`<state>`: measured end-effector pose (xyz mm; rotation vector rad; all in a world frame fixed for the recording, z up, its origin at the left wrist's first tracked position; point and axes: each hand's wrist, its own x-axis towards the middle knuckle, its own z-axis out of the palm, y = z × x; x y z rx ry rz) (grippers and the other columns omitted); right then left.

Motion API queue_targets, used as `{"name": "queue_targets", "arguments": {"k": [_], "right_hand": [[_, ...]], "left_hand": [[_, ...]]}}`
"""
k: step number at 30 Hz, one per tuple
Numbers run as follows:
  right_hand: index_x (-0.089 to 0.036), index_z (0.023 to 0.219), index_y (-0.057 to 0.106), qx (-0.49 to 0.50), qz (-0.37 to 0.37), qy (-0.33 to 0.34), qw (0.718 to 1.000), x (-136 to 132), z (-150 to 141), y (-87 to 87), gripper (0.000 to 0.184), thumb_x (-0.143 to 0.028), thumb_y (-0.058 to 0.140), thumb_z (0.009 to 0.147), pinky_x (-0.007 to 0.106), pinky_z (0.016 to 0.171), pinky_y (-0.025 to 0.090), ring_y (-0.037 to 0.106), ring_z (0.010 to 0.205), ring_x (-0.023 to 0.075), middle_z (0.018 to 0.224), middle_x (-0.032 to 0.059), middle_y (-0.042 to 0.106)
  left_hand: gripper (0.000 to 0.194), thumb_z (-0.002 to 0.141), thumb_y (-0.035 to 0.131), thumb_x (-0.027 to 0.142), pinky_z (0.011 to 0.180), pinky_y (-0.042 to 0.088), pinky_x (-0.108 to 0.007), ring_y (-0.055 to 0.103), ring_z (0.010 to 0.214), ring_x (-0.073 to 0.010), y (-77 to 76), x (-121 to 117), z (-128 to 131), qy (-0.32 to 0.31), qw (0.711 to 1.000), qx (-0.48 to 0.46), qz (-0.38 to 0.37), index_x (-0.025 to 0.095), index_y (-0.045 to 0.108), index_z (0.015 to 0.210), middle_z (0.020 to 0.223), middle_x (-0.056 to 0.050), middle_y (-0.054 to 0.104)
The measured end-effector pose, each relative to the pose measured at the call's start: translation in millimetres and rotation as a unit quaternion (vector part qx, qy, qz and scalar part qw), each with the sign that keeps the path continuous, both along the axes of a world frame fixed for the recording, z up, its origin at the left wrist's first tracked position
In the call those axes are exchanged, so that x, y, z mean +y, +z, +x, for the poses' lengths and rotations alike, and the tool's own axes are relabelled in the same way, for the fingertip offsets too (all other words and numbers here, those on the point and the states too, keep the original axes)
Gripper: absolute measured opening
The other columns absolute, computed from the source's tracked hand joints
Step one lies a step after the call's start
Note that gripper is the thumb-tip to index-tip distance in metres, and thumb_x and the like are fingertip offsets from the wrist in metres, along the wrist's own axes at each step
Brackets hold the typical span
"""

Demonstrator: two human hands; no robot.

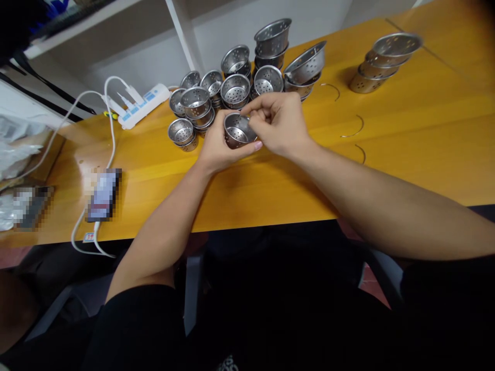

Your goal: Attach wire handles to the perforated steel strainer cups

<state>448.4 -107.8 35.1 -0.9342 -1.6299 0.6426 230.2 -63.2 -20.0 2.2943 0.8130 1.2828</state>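
My left hand [218,141] is wrapped round a small perforated metal cup [238,135], its open mouth tilted up toward me. At the cup's right rim, my right hand [278,121] is closed in a pinch. What its fingertips hold, if anything, is too small to make out; a thin glint shows by the rim. Behind both hands stand several stacks of similar perforated cups [235,90], some nested in each other. Thin curved wires [352,129] lie on the table to the right of my right hand.
A separate stack of perforated cups [371,77] stands at the right on the wooden table [425,154]. To the left are a white power strip [145,105] with cables and a phone [103,196]. Plastic bags [17,144] lie at the far left. Shelving backs the table.
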Motion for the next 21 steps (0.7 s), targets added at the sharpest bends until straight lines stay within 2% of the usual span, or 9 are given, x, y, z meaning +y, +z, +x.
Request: {"name": "queue_targets", "arguments": {"k": [6,10,13,16,19,21], "right_hand": [[-0.03,0.092,0.08,0.014,-0.014,0.021,1.0,-4.2,2.7,6.5,0.033,-0.06,0.091,0.1,0.042,0.066,0.057,0.063,0.075,0.0257,0.078,0.0053,0.071],[-0.028,0.1,0.083,0.01,-0.045,0.137,0.989,-9.9,13.6,23.1,0.044,-0.071,0.096,0.098,0.039,0.067,0.054,0.062,0.073,0.0218,0.074,0.0026,0.067],[-0.028,0.105,0.08,0.009,-0.083,0.195,0.977,-12.0,19.5,32.1,0.063,-0.083,0.105,0.086,0.036,0.066,0.052,0.059,0.07,0.0188,0.072,-0.0009,0.065],[-0.028,0.101,0.074,0.019,-0.112,0.213,0.97,-10.9,20.2,32.2,0.073,-0.087,0.109,0.076,0.035,0.062,0.048,0.057,0.068,0.0175,0.072,-0.0019,0.066],[-0.028,0.095,0.071,0.031,-0.106,0.207,0.972,-8.5,18.6,27.0,0.073,-0.087,0.11,0.075,0.035,0.059,0.046,0.057,0.065,0.0183,0.068,-0.0018,0.063],[-0.029,0.093,0.071,0.036,-0.093,0.196,0.976,-7.6,17.2,23.7,0.072,-0.089,0.108,0.076,0.037,0.058,0.046,0.056,0.063,0.0197,0.066,-0.0014,0.062]], "left_hand": [[0.097,0.088,0.092,0.097,0.118,0.069,-0.055,0.084,0.122,-0.0316,-0.5,3.8,-5.1,-0.035,0.999,-0.015,0.016,0.032,0.061,0.153,0.135,-0.007,0.076],[0.089,0.095,0.084,0.098,0.118,0.069,-0.056,0.084,0.121,-0.031,2.2,8.7,-13.9,-0.03,0.999,-0.026,0.021,0.03,0.064,0.149,0.131,-0.007,0.078],[0.088,0.096,0.081,0.099,0.118,0.069,-0.058,0.085,0.12,-0.031,4.9,9.6,-18.3,-0.04,0.999,-0.024,0.024,0.03,0.066,0.148,0.129,-0.006,0.079],[0.094,0.091,0.083,0.102,0.114,0.071,-0.056,0.086,0.12,-0.0311,5.7,7.9,-17.4,-0.056,0.998,-0.018,0.014,0.031,0.065,0.15,0.132,-0.007,0.078],[0.102,0.085,0.089,0.103,0.113,0.073,-0.055,0.086,0.123,-0.0319,4.0,6.7,-14.3,-0.064,0.998,-0.016,0.006,0.032,0.061,0.153,0.137,-0.008,0.077],[0.1,0.086,0.09,0.1,0.114,0.072,-0.056,0.085,0.125,-0.0317,2.4,6.6,-12.8,-0.061,0.998,-0.013,0.002,0.032,0.06,0.153,0.138,-0.008,0.076]]}}
